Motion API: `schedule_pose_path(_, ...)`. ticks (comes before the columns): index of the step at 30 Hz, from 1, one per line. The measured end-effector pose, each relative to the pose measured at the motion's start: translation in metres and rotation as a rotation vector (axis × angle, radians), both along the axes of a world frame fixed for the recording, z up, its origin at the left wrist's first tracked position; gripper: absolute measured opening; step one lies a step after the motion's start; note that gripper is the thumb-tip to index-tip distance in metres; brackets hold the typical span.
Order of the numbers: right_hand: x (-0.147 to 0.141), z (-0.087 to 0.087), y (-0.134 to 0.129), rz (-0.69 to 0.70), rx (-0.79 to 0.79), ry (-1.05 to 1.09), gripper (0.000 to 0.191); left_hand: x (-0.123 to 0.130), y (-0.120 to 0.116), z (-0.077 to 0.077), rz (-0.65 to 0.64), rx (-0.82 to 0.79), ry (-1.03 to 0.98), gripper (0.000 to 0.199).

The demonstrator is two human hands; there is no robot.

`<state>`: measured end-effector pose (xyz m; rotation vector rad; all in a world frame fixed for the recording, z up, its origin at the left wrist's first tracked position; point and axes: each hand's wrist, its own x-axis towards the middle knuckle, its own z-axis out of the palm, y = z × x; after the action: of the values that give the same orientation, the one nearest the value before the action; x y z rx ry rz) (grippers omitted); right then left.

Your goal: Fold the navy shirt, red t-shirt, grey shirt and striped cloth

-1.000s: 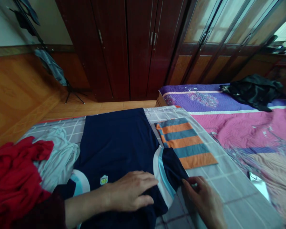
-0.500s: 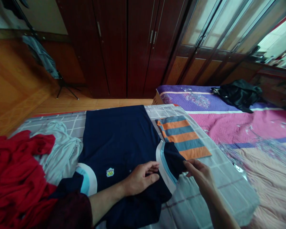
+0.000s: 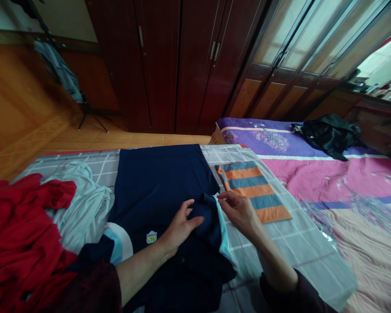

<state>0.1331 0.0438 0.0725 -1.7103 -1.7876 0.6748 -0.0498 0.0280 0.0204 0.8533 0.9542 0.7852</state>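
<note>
A navy T-shirt [image 3: 159,178] lies spread on a grey checked cloth, with a small tennis badge near my left wrist. Its left-side sleeve, banded in white and light blue, sticks out flat, while the right-side sleeve is folded inward over the body. My left hand [image 3: 181,226] rests over the shirt beside that folded sleeve, thumb and fingers apart. At the fold's edge, the fingertips of my right hand [image 3: 239,213] pinch the shirt by its light blue band. A folded orange-and-grey striped garment [image 3: 254,184] lies just beyond my right hand.
Heaped at the left are a red garment [image 3: 22,226] and a pale grey-green garment [image 3: 81,200]. A bed with a purple and pink cover [image 3: 299,174] adjoins on the right, bearing a black garment [image 3: 329,134]. Dark red wardrobes [image 3: 159,78] stand behind; a tripod stand [image 3: 87,111] is at the far left.
My right hand has carried the sleeve inward to the left, folding it onto the shirt's body. My left hand has shifted slightly left and up. The view has tilted a little.
</note>
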Motion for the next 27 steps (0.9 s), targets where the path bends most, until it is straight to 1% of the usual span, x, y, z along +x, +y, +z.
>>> schedule_pose_path(1, 0.008, -0.006, 0.003, -0.042, 0.0, -0.062, 0.026, 0.001, 0.0, -0.002, -0.001, 0.049, 0.057, 0.062)
schedule_pose_path(2, 0.014, -0.012, 0.005, -0.051, -0.005, -0.115, 0.026, 0.001, 0.001, -0.004, -0.005, 0.098, 0.109, 0.063)
schedule_pose_path(4, 0.022, -0.025, 0.007, -0.007, -0.018, -0.196, 0.028, 0.002, 0.003, -0.009, -0.018, 0.19, 0.193, 0.062)
schedule_pose_path(7, 0.021, -0.037, 0.011, 0.063, -0.036, -0.352, 0.04, 0.0, 0.009, -0.013, -0.016, 0.365, 0.288, 0.057)
schedule_pose_path(9, 0.017, -0.041, 0.017, 0.072, -0.064, -0.48, 0.042, -0.003, 0.012, -0.014, -0.01, 0.507, 0.403, 0.052)
schedule_pose_path(11, 0.015, -0.042, 0.025, 0.062, -0.089, -0.561, 0.035, -0.005, 0.012, -0.014, -0.018, 0.649, 0.554, 0.048)
schedule_pose_path(13, 0.014, -0.042, 0.031, 0.032, -0.096, -0.587, 0.028, -0.006, 0.008, -0.014, -0.041, 0.777, 0.698, 0.046)
schedule_pose_path(15, 0.016, -0.042, 0.034, -0.001, -0.096, -0.593, 0.026, -0.006, 0.003, -0.013, -0.058, 0.903, 0.813, 0.045)
schedule_pose_path(17, 0.018, -0.043, 0.035, -0.021, -0.094, -0.593, 0.026, -0.004, -0.002, -0.012, -0.077, 1.039, 0.885, 0.045)
schedule_pose_path(19, 0.02, -0.043, 0.036, -0.023, -0.094, -0.579, 0.028, -0.004, -0.006, -0.01, -0.153, 1.172, 0.885, 0.048)
schedule_pose_path(21, 0.021, -0.044, 0.037, -0.007, -0.098, -0.554, 0.031, -0.004, -0.008, -0.007, -0.299, 1.259, 0.844, 0.051)
schedule_pose_path(23, 0.021, -0.045, 0.039, 0.012, -0.101, -0.529, 0.032, -0.005, -0.009, -0.006, -0.445, 1.286, 0.819, 0.053)
schedule_pose_path(24, 0.021, -0.047, 0.039, 0.015, -0.101, -0.519, 0.032, -0.005, -0.008, -0.006, -0.498, 1.283, 0.821, 0.053)
schedule_pose_path(26, 0.021, -0.05, 0.04, 0.002, -0.095, -0.508, 0.03, -0.005, -0.007, -0.008, -0.558, 1.273, 0.84, 0.047)
schedule_pose_path(27, 0.021, -0.052, 0.04, -0.01, -0.09, -0.504, 0.03, -0.006, -0.006, -0.009, -0.563, 1.279, 0.854, 0.042)
